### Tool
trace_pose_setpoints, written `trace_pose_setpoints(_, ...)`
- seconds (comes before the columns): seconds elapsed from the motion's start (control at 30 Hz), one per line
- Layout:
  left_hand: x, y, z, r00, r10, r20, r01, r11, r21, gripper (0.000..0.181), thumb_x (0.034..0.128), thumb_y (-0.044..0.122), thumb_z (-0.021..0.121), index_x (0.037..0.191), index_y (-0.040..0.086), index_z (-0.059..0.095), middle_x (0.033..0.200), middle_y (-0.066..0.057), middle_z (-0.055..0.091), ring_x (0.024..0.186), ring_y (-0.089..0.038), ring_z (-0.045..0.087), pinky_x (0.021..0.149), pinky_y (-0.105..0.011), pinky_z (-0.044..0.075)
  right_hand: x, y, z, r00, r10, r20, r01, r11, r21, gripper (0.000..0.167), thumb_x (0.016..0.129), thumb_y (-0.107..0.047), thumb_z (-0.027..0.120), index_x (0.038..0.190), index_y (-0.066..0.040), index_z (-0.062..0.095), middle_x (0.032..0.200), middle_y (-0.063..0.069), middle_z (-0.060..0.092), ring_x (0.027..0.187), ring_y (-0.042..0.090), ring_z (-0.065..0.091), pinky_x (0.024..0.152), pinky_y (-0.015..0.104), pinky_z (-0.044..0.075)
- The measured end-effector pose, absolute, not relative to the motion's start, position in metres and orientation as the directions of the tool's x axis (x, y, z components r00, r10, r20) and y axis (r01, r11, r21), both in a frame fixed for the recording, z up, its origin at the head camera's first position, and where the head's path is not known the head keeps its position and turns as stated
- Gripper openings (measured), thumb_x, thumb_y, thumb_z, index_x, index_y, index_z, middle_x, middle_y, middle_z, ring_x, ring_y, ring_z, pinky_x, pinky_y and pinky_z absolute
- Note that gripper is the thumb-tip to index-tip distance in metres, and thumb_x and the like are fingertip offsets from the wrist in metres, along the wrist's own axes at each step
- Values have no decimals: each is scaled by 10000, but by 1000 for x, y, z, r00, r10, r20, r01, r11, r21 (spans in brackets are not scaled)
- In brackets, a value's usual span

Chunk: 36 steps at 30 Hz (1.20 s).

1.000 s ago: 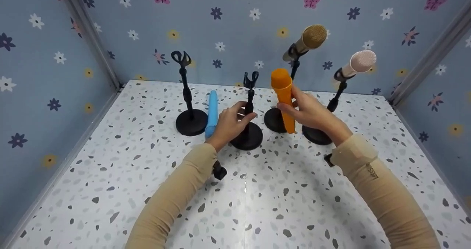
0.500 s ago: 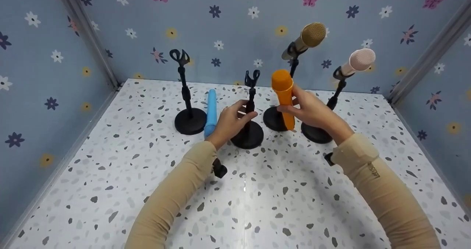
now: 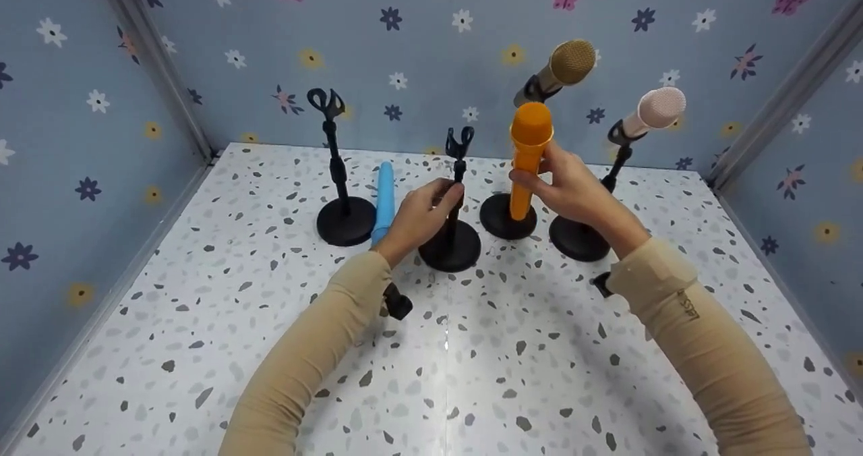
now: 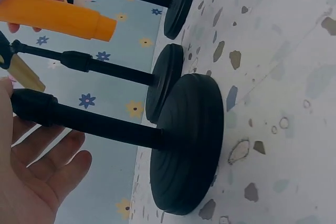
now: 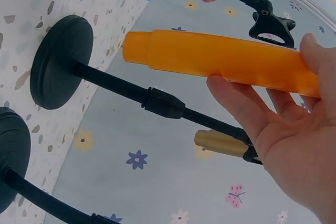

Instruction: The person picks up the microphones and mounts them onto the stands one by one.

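My right hand (image 3: 573, 186) holds an orange microphone (image 3: 531, 149) by its handle, head up, above the table. In the right wrist view the handle (image 5: 210, 56) lies between thumb and fingers. My left hand (image 3: 421, 216) grips the pole of a black microphone stand (image 3: 450, 253) around its collar, the thumb on the near side; some fingertips are hidden in the head view. That stand's clip (image 3: 460, 142) at the top holds nothing. In the left wrist view the lower fingers (image 4: 63, 177) spread beside the pole. A blue microphone (image 3: 385, 196) lies on the table left of this hand, its head hidden.
Another stand (image 3: 346, 221) with a bare clip stands at the left. Behind and to the right, two stands bear a gold microphone (image 3: 566, 68) and a pale pink microphone (image 3: 655, 112). Flowered walls (image 3: 431, 58) close off the back and sides of the speckled table (image 3: 445, 375).
The orange microphone has risen and moved slightly right with my right hand. My left hand has shifted slightly up the pole of the middle stand. The head view has drifted a little.
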<state>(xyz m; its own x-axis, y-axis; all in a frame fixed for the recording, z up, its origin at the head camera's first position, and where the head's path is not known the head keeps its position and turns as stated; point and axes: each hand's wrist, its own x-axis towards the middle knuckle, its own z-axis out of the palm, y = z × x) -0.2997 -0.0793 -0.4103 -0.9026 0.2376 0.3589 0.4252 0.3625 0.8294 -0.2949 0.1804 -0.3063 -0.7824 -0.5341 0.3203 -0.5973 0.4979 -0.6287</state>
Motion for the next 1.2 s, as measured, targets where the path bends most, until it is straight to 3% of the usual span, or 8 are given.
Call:
trace_pose_setpoints(0.17, -301, -79, -401, -896, 252, 367, 436, 331, 837, 424, 1080, 423, 468, 1264, 91, 656, 1183, -20, 694, 1126, -159, 644, 981, -339, 495, -291, 175, -295, -779, -492, 388, -606, 435, -666, 455, 1023, -175, 631, 1397, -8, 435, 1282, 142, 611, 1189, 298, 619, 1057, 511, 454)
trace_pose_setpoints(0.33, -302, -77, -392, -896, 267, 354, 414, 214, 885, 406, 1080, 412, 473, 1243, 80, 639, 1211, -52, 685, 1150, -143, 618, 987, -347, 485, -286, 168, -283, -761, -474, 443, -630, 374, -681, 512, 1025, -144, 620, 1464, -17, 388, 1375, 115, 564, 1223, 266, 615, 1029, 485, 488)
trace_pose_setpoints(0.6, -304, -72, -381, -916, 294, 272, 290, 22, 957, 443, 1083, 409, 465, 1313, 48, 578, 1229, -94, 671, 1157, -196, 614, 1014, -350, 474, -276, 159, -257, -682, -479, 553, -717, 290, -634, 462, 1013, -125, 629, 1417, -1, 443, 1333, 75, 574, 1186, 214, 628, 996, 425, 519)
trace_pose_setpoints(0.87, -308, -73, -374, -930, 339, 144, 98, -147, 984, 467, 1083, 346, 489, 1416, 19, 459, 1381, -179, 587, 1297, -274, 550, 1106, -439, 403, -271, 145, -234, -552, -491, 674, -823, 194, -534, 392, 1019, -80, 610, 1376, 6, 472, 1232, 117, 626, 1164, 236, 635, 1002, 434, 516)
trace_pose_setpoints(1.1, -311, -74, -370, -933, 348, 89, 19, -201, 979, 438, 1082, 336, 497, 1403, 39, 482, 1344, -118, 613, 1271, -218, 571, 1093, -493, 405, -272, 134, -226, -532, -476, 700, -826, 111, -552, 378, 1029, -62, 582, 1381, 5, 459, 1256, 167, 599, 1205, 268, 613, 944, 421, 551)
trace_pose_setpoints(1.2, -312, -74, -367, -932, 359, 56, -30, -230, 973, 421, 1073, 308, 527, 1408, 54, 493, 1346, -104, 619, 1275, -219, 573, 1104, -510, 384, -275, 128, -224, -513, -485, 709, -841, 119, -527, 379, 1031, -55, 576, 1379, 25, 450, 1266, 195, 587, 1213, 260, 608, 982, 417, 529)
